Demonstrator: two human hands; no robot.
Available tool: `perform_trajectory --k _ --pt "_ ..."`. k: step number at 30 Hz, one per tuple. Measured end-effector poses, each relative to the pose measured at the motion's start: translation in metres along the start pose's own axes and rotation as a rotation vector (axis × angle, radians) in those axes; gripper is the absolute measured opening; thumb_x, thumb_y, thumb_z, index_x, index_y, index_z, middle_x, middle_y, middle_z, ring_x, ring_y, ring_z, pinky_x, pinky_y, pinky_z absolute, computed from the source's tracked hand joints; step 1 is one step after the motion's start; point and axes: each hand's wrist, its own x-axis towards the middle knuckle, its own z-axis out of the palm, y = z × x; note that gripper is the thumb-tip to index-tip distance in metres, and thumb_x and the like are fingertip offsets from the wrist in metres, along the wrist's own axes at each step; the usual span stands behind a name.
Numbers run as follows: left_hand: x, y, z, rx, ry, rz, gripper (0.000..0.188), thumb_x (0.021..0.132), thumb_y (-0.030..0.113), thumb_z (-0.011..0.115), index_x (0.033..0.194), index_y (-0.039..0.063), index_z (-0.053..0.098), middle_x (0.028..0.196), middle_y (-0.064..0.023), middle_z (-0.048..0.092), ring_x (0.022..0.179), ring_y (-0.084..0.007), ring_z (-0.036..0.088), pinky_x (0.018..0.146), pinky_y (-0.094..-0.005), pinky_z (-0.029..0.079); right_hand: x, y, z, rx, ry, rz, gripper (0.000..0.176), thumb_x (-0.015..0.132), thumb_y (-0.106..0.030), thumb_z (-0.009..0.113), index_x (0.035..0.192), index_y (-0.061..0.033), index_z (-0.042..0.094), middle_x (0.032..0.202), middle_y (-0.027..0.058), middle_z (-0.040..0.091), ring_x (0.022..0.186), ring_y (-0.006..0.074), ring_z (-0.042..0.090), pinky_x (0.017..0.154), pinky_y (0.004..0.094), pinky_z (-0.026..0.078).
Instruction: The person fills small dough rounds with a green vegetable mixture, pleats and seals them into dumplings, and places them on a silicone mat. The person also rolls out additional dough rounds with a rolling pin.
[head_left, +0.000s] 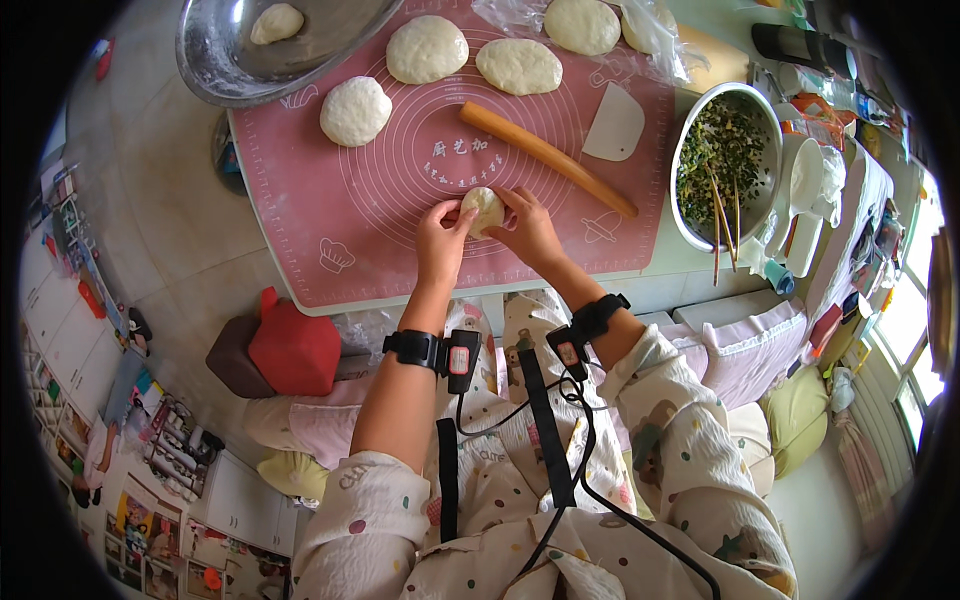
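Observation:
Between my two hands is a small round piece of dough (483, 211), held just above or on the pink silicone baking mat (300, 225); I cannot tell if it touches the mat. My left hand (444, 234) pinches its left edge, thumb on top. My right hand (529, 227) grips the right edge with thumb and fingers. Beyond them lies a wooden rolling pin (547, 157), set diagonally. Flattened dough rounds (355, 111) rest along the far part of the mat, several in all. A white dough scraper (615, 124) lies right of the rolling pin.
At the far left, a metal bowl (225, 67) holds a dough lump (277, 24). On the right stands a bowl (677, 191) of chopped green filling (720, 157), with wooden chopsticks (721, 217) in it. Clear plastic film (664, 45) covers dough at the back. A red stool (294, 345) is below the table's left corner.

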Motion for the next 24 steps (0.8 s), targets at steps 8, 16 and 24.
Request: perform_trajectory --k 8,16,24 --pt "0.005 0.006 -0.002 0.154 -0.009 0.058 0.026 0.077 0.014 0.068 0.096 -0.002 0.06 0.079 -0.0084 0.061 0.069 -0.0164 0.057 0.065 -0.028 0.046 0.0 -0.002 0.004 -0.039 0.022 -0.037 0.062 0.058 -0.004 0.076 0.116 -0.0018 0.053 0.094 0.0112 0.055 0.078 0.0219 0.058 0.07 0.0298 0.049" --pt "-0.025 0.014 -0.002 0.829 -0.05 0.718 0.049 0.09 0.025 0.047 0.133 0.004 0.035 0.142 -0.012 0.029 0.13 -0.0299 0.029 0.104 -0.0477 0.024 -0.009 0.015 -0.001 0.323 0.013 -0.037 0.046 0.071 0.012 0.053 0.117 0.0031 0.05 0.105 0.0132 0.056 0.096 0.0205 0.06 0.082 0.0297 0.051" --pt "-0.007 -0.008 0.007 1.177 -0.174 0.759 0.063 0.086 0.033 0.049 0.136 0.003 0.026 0.146 -0.015 0.019 0.135 -0.0308 0.017 0.106 -0.0506 0.017 -0.013 0.026 0.0 0.584 -0.074 0.157 0.047 0.074 0.018 0.04 0.119 0.0072 0.048 0.11 0.0122 0.056 0.103 0.0204 0.056 0.089 0.0296 0.046"
